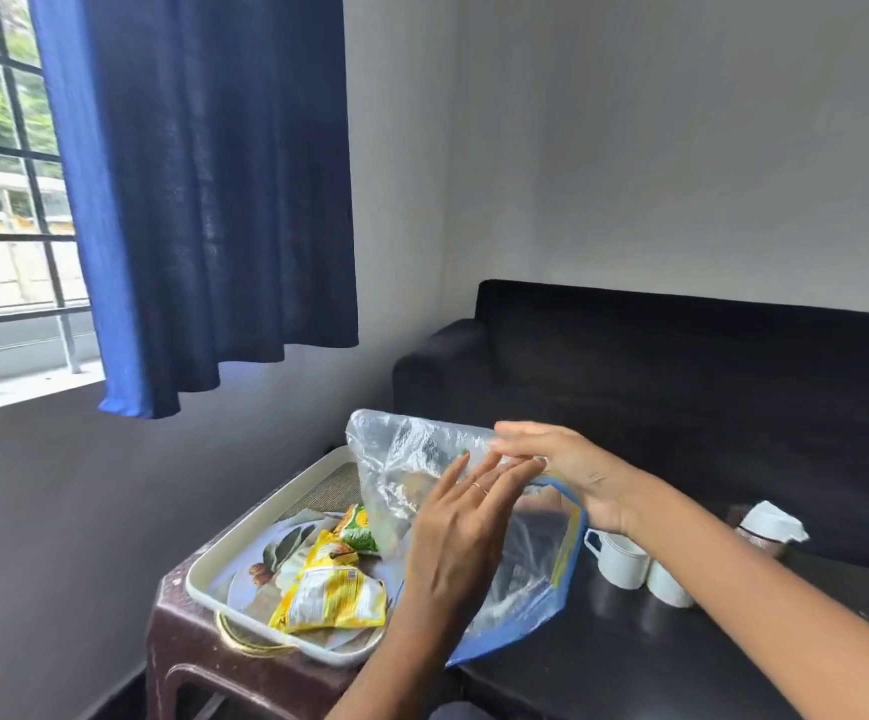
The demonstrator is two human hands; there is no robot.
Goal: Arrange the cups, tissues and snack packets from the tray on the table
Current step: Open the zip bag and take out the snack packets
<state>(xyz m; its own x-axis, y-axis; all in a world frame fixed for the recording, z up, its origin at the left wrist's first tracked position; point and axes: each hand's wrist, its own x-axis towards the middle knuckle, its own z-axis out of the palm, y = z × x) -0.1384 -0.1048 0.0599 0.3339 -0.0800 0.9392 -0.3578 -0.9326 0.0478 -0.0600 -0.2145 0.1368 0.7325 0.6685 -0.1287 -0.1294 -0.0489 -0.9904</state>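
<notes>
A cream tray (224,558) rests on a brown plastic stool and holds a yellow snack packet (331,597) and a green one (357,530). Above the tray's right end hangs a clear plastic bag with a blue strip (567,558). My right hand (562,465) pinches the bag's top edge. In front of the bag, my left hand (455,543) has its fingers spread and touches the plastic; no grip shows. Two white cups (622,558) stand side by side on the black table (655,662). A tissue holder with white tissues (770,524) stands behind them.
A black sofa (681,366) runs behind the table against the white wall. A blue curtain (203,200) hangs over a barred window at the left. The brown stool (182,641) stands flush with the table's left edge.
</notes>
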